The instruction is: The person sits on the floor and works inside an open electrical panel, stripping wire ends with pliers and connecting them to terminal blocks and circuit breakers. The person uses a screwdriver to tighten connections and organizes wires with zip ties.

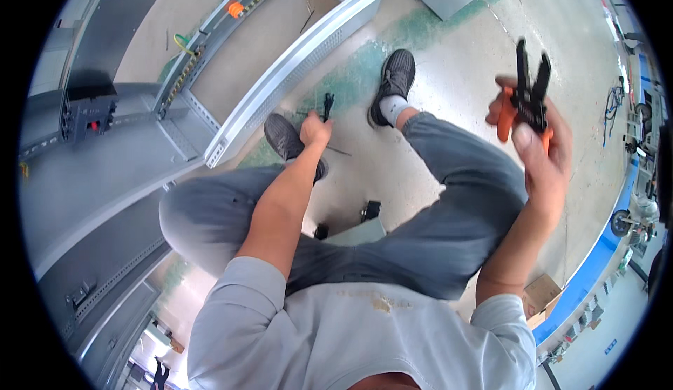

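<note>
My right hand point(543, 137) is raised at the right, gripping a wire stripper point(531, 102) by its orange handles. The tool's black jaws point up and stand apart, with nothing between them. My left hand point(317, 130) is closed low over the floor, beside my left shoe point(282, 136). From its fingers sticks up a small bunch of black wires point(327, 104); a thin dark strand also shows below the hand. The part inside the fist is hidden.
A grey metal cabinet frame point(294, 74) with perforated rails stands close on the left. It carries an orange piece point(235, 9), a green-yellow wire point(184, 45) and a black breaker-like device point(91, 115). A cardboard box point(541, 297) lies at the lower right, near a blue floor strip point(592, 264).
</note>
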`<state>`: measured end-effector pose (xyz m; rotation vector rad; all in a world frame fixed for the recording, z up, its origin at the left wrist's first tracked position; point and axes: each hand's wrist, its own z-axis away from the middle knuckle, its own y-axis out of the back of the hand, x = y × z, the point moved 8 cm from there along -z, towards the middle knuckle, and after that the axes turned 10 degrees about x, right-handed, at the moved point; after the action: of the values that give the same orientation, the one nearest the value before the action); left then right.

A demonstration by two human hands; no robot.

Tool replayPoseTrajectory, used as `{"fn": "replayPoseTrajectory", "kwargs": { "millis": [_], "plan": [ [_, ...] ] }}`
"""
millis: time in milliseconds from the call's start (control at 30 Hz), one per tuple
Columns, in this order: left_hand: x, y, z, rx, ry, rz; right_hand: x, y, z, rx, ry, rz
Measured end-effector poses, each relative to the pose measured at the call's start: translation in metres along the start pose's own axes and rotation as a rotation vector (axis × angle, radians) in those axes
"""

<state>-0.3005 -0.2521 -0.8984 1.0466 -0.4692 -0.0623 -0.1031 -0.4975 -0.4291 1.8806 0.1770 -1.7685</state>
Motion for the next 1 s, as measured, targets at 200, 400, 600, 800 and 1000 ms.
{"fn": "replayPoseTrajectory", "kwargs": {
  "millis": [200,400,600,800,1000],
  "plan": [
    [0.014,-0.022,-0.021,-0.032,-0.167,-0.091,0.012,0.01,0.033,0.046,-0.049,-0.02],
    [-0.038,-0.054,-0.015,-0.167,-0.195,0.38,0.008,0.005,0.054,-0.054,0.016,0.036],
    [0.017,-0.007,0.022,-0.599,0.168,1.103,0.035,-0.006,0.092,-0.014,-0.132,-0.245],
    [0.157,0.163,0.174,-0.835,-0.331,1.184,0.042,-0.011,0.116,0.142,0.081,-0.26],
    [0.137,0.248,0.287,-0.773,-0.624,1.177,0.034,-0.066,0.179,0.009,0.077,-0.206]
  ]
}}
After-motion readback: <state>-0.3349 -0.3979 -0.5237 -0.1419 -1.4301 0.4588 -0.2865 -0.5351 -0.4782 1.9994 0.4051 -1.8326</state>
